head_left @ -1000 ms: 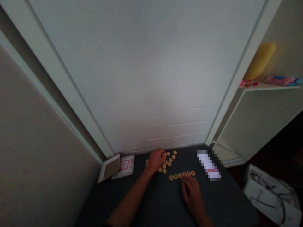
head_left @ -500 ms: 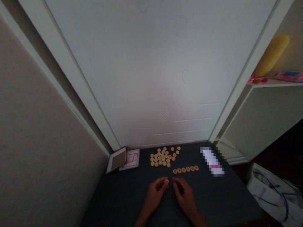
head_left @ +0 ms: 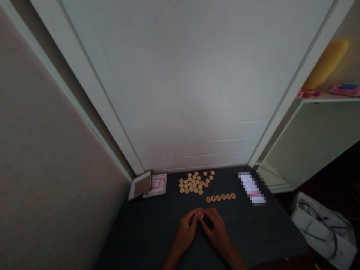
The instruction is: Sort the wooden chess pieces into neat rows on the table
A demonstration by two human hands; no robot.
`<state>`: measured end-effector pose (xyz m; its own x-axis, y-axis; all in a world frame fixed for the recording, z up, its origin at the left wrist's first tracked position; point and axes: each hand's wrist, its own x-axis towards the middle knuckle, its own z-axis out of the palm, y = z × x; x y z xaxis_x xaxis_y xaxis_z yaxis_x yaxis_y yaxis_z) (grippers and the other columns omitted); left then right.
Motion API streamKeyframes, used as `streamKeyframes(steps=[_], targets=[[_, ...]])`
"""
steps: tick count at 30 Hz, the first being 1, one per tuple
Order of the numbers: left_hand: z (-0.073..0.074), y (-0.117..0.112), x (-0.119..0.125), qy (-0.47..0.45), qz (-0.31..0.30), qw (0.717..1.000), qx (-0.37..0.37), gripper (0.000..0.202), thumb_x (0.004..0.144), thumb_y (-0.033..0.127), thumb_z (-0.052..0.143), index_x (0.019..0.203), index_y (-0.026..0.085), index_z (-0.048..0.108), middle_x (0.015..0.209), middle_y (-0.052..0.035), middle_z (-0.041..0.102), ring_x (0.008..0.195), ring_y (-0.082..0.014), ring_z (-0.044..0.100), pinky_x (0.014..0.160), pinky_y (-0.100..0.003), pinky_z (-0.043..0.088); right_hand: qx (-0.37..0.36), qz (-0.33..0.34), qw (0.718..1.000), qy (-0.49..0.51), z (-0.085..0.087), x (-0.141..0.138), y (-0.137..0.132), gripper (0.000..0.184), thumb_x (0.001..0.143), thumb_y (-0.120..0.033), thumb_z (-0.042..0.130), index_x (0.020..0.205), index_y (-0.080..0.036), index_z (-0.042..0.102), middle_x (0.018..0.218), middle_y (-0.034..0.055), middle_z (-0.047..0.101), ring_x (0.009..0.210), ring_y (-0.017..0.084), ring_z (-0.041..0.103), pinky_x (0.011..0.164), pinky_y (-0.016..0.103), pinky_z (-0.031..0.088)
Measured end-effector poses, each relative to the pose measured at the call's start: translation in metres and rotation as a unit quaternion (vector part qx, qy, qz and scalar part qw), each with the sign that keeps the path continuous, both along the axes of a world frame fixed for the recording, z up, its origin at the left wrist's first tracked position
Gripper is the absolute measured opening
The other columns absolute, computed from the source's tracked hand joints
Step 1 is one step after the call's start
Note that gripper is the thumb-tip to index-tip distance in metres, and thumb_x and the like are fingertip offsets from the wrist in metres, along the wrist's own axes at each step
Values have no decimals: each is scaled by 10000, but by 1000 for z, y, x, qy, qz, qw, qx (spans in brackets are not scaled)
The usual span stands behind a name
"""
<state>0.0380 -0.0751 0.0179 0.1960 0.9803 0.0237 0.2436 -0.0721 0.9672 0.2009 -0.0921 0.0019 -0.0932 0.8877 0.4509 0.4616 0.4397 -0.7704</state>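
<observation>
Disc [head_left: 201, 215] pinched in left hand [head_left: 188, 229], right hand [head_left: 218, 231] touching it

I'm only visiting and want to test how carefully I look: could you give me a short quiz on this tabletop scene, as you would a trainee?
1. Multiple choice: where does the short row of round tan wooden discs with red marks lie?
A) on the side shelf
B) on the dark table, nearer the person than the loose pile of tan discs
C) inside a bowl
2. True or false: the left hand and right hand meet at a single tan disc.
3. Fill in: the flat brown-framed box sits to the pile's ___.
Key: 1 B; 2 true; 3 left.
</observation>
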Motion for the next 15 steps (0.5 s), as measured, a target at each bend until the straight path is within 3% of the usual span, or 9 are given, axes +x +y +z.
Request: streamKeyframes(steps=[6,15], targets=[[2,-3,-1,-9,-9,1000,3,391,933,505,567,1170,242,731,1169,-68,765,1077,-252,714,974,-348,564,-13,0,1000,23,2,0,1,272,966,-340,577,1216,-283,668,1005,61,700,843,195,702,760,300,614],[-8,-2,0,-10,-15,1000,10,360,946,393,569,1274,270,653,1201,-61,750,1104,-234,706,991,-354,555,-35,-17,999,34,2,2,7,272,960,-392,588,1183,-277,692,983,58,731,852,202,708,775,298,599]])
